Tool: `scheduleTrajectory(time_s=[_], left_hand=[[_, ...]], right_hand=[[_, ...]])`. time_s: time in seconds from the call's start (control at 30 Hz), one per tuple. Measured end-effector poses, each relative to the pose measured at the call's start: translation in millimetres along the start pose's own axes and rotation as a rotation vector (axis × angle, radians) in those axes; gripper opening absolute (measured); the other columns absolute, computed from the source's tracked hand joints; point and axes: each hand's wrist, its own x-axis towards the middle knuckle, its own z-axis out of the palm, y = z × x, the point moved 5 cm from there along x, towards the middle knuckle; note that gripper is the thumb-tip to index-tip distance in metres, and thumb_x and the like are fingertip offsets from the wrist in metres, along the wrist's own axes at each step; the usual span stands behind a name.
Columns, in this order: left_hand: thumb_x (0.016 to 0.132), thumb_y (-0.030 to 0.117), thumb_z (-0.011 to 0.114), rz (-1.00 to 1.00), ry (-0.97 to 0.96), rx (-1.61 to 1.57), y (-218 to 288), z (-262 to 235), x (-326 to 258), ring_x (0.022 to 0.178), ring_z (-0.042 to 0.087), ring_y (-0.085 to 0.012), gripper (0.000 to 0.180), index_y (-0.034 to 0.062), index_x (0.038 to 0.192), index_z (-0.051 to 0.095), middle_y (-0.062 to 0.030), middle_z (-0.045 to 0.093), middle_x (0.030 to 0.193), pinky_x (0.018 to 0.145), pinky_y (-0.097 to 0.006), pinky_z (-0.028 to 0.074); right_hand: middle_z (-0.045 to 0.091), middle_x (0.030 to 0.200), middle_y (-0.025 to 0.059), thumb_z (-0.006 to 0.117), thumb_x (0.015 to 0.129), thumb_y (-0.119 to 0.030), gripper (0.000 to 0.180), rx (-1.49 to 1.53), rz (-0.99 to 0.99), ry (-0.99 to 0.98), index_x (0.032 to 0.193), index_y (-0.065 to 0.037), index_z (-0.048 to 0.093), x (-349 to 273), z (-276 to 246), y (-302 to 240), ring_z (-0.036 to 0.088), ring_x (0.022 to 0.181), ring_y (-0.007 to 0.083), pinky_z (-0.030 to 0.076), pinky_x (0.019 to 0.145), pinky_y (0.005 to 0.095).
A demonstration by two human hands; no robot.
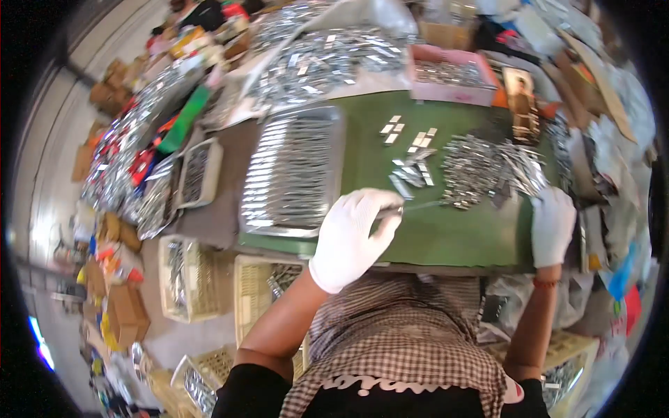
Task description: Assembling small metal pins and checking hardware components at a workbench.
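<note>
My left hand [354, 233], in a white glove, pinches a thin shiny metal piece [418, 206] over the green table mat [446, 237]. Just left of it lies a metal tray [293, 171] filled with neat rows of the same shiny pieces. My right hand [552, 224], also gloved in white, rests at the right end of a loose heap of metal pieces [488, 171], its fingers touching the heap. A few small flat pieces [408, 157] lie scattered on the mat between the tray and the heap.
A pink box [453, 80] of metal parts stands behind the mat. Large piles of shiny parts [320, 59] cover the far table. Cream plastic baskets [185, 279] with parts sit below the table edge at left, cardboard boxes [125, 313] beyond them.
</note>
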Motion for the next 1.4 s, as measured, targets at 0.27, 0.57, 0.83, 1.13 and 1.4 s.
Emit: scheduleTrajectory(time_s=[0.27, 0.57, 0.83, 1.13, 1.4], left_hand=[[0.092, 0.01, 0.068, -0.043, 0.244, 0.371, -75, -104, 15, 0.102, 0.07, -0.0326, 0.017, 0.0067, 0.108, 0.073, -0.0132, 0.073, 0.109, 0.091, -0.04, 0.055], [0.094, 0.015, 0.06, -0.166, -0.053, 0.459, -189, -133, 49, 0.107, 0.068, -0.0326, 0.019, 0.0101, 0.106, 0.075, -0.0116, 0.073, 0.11, 0.095, -0.042, 0.053], [0.095, 0.02, 0.06, -0.163, -0.028, 0.495, -185, -124, 56, 0.105, 0.068, -0.0336, 0.021, 0.0074, 0.101, 0.075, -0.0134, 0.073, 0.106, 0.094, -0.044, 0.054], [0.09, 0.02, 0.069, 0.01, 0.084, 0.727, -133, -102, 59, 0.096, 0.069, -0.0348, 0.016, 0.0071, 0.099, 0.072, -0.0131, 0.072, 0.103, 0.086, -0.046, 0.054], [0.084, 0.009, 0.064, 0.486, -0.409, 0.636, -19, 22, 56, 0.09, 0.065, -0.0295, 0.025, 0.0116, 0.108, 0.07, -0.0082, 0.062, 0.095, 0.078, -0.042, 0.052]], right_hand=[[0.069, 0.11, 0.0152, 0.063, 0.096, -0.01, 0.011, 0.046, 0.08, 0.103, 0.104, -0.002, 0.065, -20, -4, 17, 0.063, 0.105, 0.0366, 0.048, 0.093, 0.0454], [0.069, 0.105, 0.0143, 0.063, 0.099, -0.012, 0.014, 0.29, 0.344, 0.028, 0.109, -0.001, 0.065, -44, -7, -15, 0.063, 0.101, 0.0343, 0.047, 0.093, 0.0422], [0.069, 0.099, 0.0167, 0.064, 0.099, -0.006, 0.011, 0.39, 0.459, 0.07, 0.107, 0.001, 0.064, -68, -26, -12, 0.066, 0.09, 0.0326, 0.051, 0.085, 0.0378], [0.068, 0.094, 0.0161, 0.064, 0.094, 0.001, 0.011, 0.595, 0.362, 0.125, 0.104, -0.002, 0.066, -67, -28, -39, 0.065, 0.086, 0.035, 0.051, 0.078, 0.0402], [0.071, 0.093, 0.0165, 0.06, 0.086, 0.008, 0.022, 0.843, 0.147, 0.025, 0.101, -0.002, 0.072, -59, -40, -73, 0.068, 0.085, 0.0351, 0.054, 0.079, 0.0413]])
